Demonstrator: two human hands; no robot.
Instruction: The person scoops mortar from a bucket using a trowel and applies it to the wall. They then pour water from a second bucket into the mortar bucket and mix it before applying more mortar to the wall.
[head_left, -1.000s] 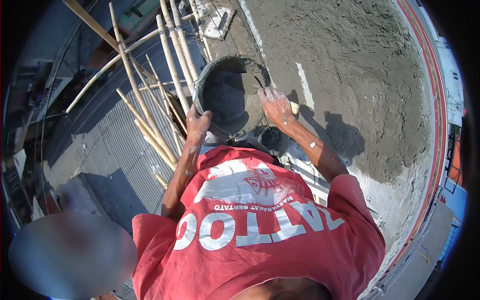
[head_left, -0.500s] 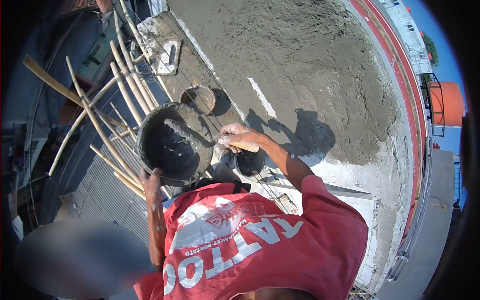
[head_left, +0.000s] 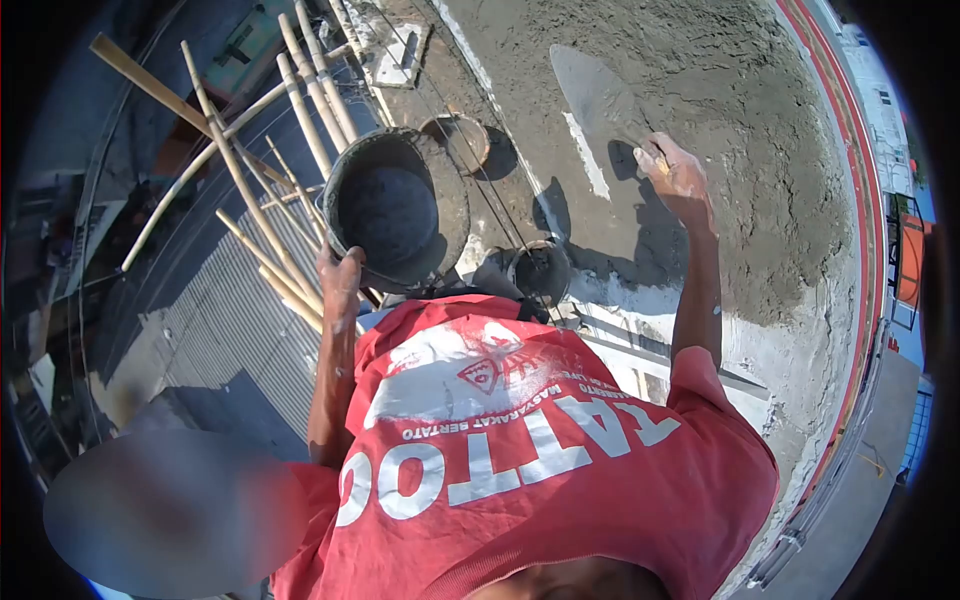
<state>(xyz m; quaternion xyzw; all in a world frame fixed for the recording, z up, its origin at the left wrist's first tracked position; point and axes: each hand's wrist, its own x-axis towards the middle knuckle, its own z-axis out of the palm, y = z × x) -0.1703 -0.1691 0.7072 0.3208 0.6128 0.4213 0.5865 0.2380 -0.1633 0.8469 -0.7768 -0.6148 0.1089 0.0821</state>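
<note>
Grey mortar [head_left: 760,190], trowel [head_left: 598,95], red shirt [head_left: 560,530] ("TATTOO")

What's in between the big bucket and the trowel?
In the head view, a round bowl sits close by the bucket, then grey mortar stretches toward the trowel.

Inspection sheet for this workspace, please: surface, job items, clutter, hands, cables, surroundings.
Surface: rough grey mortar with a pale strip.
Job's things: trowel, contact with mortar unclear; large bucket, inner wall caked grey.
Clutter: shallow bowl, small bucket.
Hands: left hand grips the large bucket's rim; right hand holds the trowel.
Cables: thin dark lines across the shallow bowl; cable or cord, cannot tell.
Surroundings: bamboo poles and corrugated sheet, frame left.
</note>
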